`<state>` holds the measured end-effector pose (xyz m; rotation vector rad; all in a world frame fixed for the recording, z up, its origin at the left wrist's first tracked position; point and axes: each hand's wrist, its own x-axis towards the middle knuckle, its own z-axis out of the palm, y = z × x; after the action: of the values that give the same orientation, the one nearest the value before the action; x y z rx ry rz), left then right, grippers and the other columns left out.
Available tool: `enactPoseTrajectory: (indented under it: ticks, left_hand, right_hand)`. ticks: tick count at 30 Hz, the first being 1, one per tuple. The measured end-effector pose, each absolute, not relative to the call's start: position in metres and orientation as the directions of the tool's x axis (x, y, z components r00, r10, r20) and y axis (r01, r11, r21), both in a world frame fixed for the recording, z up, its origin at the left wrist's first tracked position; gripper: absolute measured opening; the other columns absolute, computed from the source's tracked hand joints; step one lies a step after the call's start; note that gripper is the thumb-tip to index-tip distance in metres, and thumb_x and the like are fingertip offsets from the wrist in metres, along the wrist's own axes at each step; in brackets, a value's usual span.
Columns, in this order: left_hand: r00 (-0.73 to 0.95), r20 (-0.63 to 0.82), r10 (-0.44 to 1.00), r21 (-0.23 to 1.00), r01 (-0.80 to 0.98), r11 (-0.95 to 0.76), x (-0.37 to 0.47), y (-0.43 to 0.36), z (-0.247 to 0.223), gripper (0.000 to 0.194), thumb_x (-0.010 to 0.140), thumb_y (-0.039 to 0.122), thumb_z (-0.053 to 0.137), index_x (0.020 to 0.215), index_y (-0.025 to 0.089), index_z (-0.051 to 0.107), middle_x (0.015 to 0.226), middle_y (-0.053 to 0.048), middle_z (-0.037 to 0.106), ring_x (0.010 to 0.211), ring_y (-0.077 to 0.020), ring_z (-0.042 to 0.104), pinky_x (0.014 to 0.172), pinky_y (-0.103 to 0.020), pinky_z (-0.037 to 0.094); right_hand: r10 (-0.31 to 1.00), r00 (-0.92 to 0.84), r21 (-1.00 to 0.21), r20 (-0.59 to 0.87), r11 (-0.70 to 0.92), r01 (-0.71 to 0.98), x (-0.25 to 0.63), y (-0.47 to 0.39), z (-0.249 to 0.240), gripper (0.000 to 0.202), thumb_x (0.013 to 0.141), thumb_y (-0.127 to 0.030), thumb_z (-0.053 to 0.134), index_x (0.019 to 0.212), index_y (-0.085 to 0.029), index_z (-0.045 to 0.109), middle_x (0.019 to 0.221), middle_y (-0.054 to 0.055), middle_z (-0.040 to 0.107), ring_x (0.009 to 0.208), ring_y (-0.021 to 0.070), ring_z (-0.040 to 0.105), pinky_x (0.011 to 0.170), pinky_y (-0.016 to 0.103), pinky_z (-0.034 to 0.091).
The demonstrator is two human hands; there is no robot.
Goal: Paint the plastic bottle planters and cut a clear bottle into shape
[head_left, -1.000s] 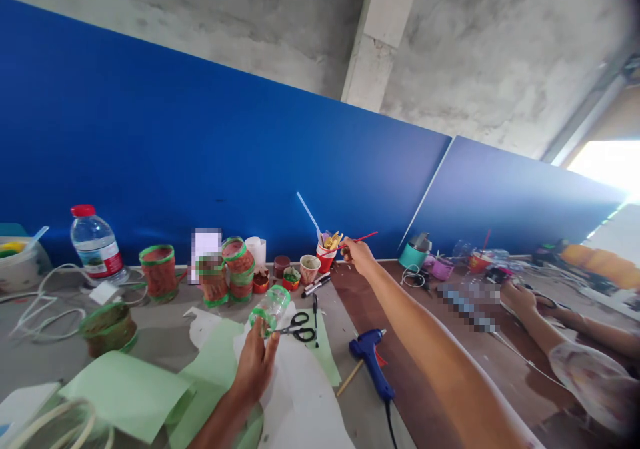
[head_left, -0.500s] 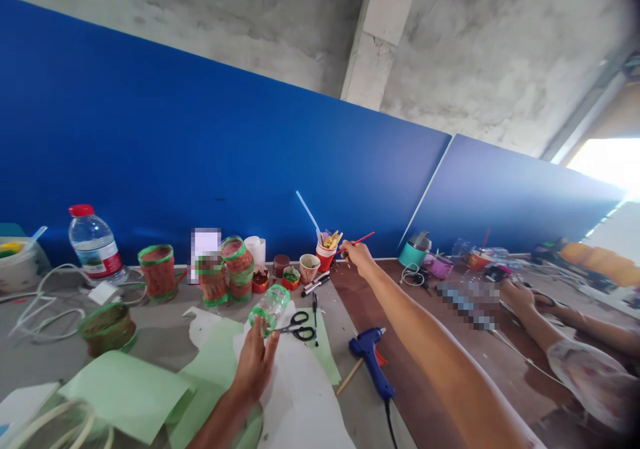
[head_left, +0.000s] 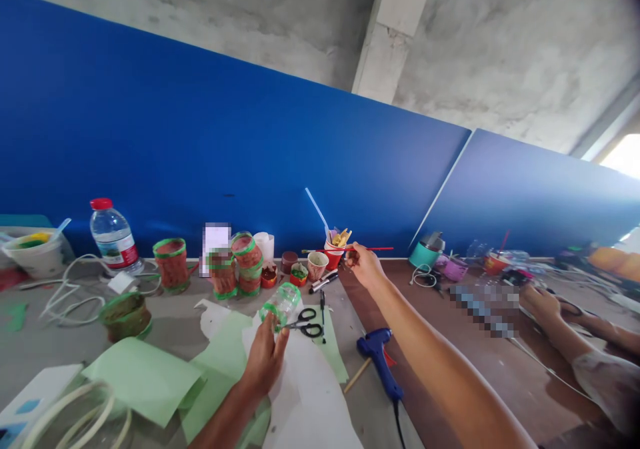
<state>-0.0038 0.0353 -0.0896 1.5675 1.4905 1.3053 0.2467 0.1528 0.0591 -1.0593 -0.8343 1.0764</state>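
My left hand [head_left: 267,356] grips a clear plastic bottle section [head_left: 283,300] with green edges, tilted above the sheets of paper. Black-handled scissors [head_left: 311,330] lie just right of it, beside a black pen [head_left: 323,317]. In my right hand [head_left: 365,266] is a thin red paintbrush [head_left: 381,248], held nearly level between fingers and thumb. Its bristle end points left, passing before the red and white cup [head_left: 334,257] of wooden sticks. Small tubs of green paint [head_left: 299,275] and dark red paint [head_left: 269,276] stand left of that cup.
Painted containers [head_left: 170,267] and a red-capped water bottle [head_left: 114,239] line the back left by the blue partition [head_left: 200,122]. A blue glue gun [head_left: 383,362] lies right of the white paper [head_left: 307,396]. Another person's hands [head_left: 543,302] work at far right.
The paintbrush has swung from slanting down at the cup to nearly level, with more of it showing on the left. The view has turned slightly left; my left hand still holds the bottle section.
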Motion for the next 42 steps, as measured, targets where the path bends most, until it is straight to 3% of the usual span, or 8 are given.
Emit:
enactPoseTrajectory:
  ticks: [9, 15, 21, 28, 33, 38, 42]
  left_hand:
    - [-0.114, 0.264, 0.958, 0.915, 0.344, -0.211, -0.004, 0.037, -0.092, 0.065, 0.082, 0.056, 0.045, 0.127, 0.010, 0.052, 0.130, -0.023, 0.058, 0.124, -0.0327, 0.052, 0.106, -0.051, 0.036]
    - [-0.101, 0.248, 0.963, 0.915, 0.351, -0.199, -0.005, 0.035, -0.089, 0.065, 0.082, 0.055, 0.044, 0.127, 0.008, 0.051, 0.129, -0.024, 0.058, 0.123, -0.0331, 0.053, 0.106, -0.052, 0.036]
    - [-0.083, 0.211, 0.974, 0.916, 0.364, -0.168, -0.005, 0.034, -0.083, 0.068, 0.081, 0.056, 0.043, 0.127, 0.006, 0.050, 0.131, -0.026, 0.056, 0.125, -0.0342, 0.051, 0.106, -0.051, 0.036]
    - [-0.085, 0.251, 0.964, 0.893, 0.404, -0.196, -0.006, 0.035, -0.088, 0.063, 0.082, 0.055, 0.041, 0.125, 0.010, 0.053, 0.128, -0.023, 0.060, 0.122, -0.0321, 0.055, 0.104, -0.050, 0.038]
    - [-0.073, 0.242, 0.968, 0.892, 0.408, -0.192, -0.006, 0.036, -0.086, 0.068, 0.081, 0.057, 0.040, 0.126, 0.007, 0.052, 0.129, -0.025, 0.058, 0.123, -0.0332, 0.053, 0.105, -0.050, 0.037]
    - [-0.105, 0.212, 0.972, 0.920, 0.358, -0.162, -0.005, 0.036, -0.085, 0.069, 0.080, 0.060, 0.043, 0.126, 0.009, 0.053, 0.129, -0.022, 0.059, 0.123, -0.0326, 0.053, 0.105, -0.048, 0.038]
    - [-0.130, 0.181, 0.975, 0.947, 0.291, -0.137, -0.005, 0.036, -0.085, 0.072, 0.081, 0.060, 0.042, 0.128, 0.006, 0.050, 0.132, -0.025, 0.055, 0.126, -0.0339, 0.051, 0.104, -0.048, 0.039]
  right_hand:
    - [0.992, 0.106, -0.981, 0.073, 0.090, -0.169, 0.202, 0.153, 0.048, 0.021, 0.078, -0.034, 0.063, 0.072, -0.014, 0.065, 0.056, 0.004, 0.065, 0.044, 0.0111, 0.056, 0.045, 0.022, 0.044]
    - [0.989, 0.048, -0.989, 0.138, 0.136, 0.057, 0.165, 0.164, 0.039, 0.020, 0.080, -0.033, 0.057, 0.072, -0.017, 0.066, 0.055, 0.000, 0.064, 0.047, 0.0130, 0.058, 0.048, 0.023, 0.046]
    - [0.983, 0.013, -0.923, 0.183, 0.168, 0.346, 0.146, 0.176, 0.033, 0.024, 0.085, -0.032, 0.051, 0.077, -0.020, 0.070, 0.056, -0.001, 0.064, 0.049, 0.0137, 0.059, 0.051, 0.023, 0.045]
    - [0.970, -0.069, -0.797, 0.233, 0.231, 0.558, 0.130, 0.173, 0.032, 0.024, 0.087, -0.028, 0.050, 0.077, -0.023, 0.071, 0.079, 0.003, 0.072, 0.085, 0.0199, 0.066, 0.078, 0.027, 0.046]
    - [0.966, -0.116, -0.798, 0.229, 0.255, 0.546, 0.126, 0.174, 0.032, 0.021, 0.084, -0.024, 0.052, 0.073, -0.022, 0.070, 0.080, 0.003, 0.073, 0.086, 0.0197, 0.065, 0.081, 0.027, 0.044]
    - [0.978, -0.038, -0.889, 0.206, 0.203, 0.410, 0.136, 0.180, 0.037, 0.021, 0.084, -0.028, 0.055, 0.068, -0.022, 0.068, 0.061, -0.001, 0.066, 0.062, 0.0154, 0.062, 0.062, 0.024, 0.045]
    - [0.986, 0.042, -0.970, 0.163, 0.152, 0.188, 0.151, 0.178, 0.039, 0.018, 0.082, -0.031, 0.056, 0.072, -0.020, 0.066, 0.056, -0.002, 0.063, 0.048, 0.0125, 0.056, 0.049, 0.023, 0.042]
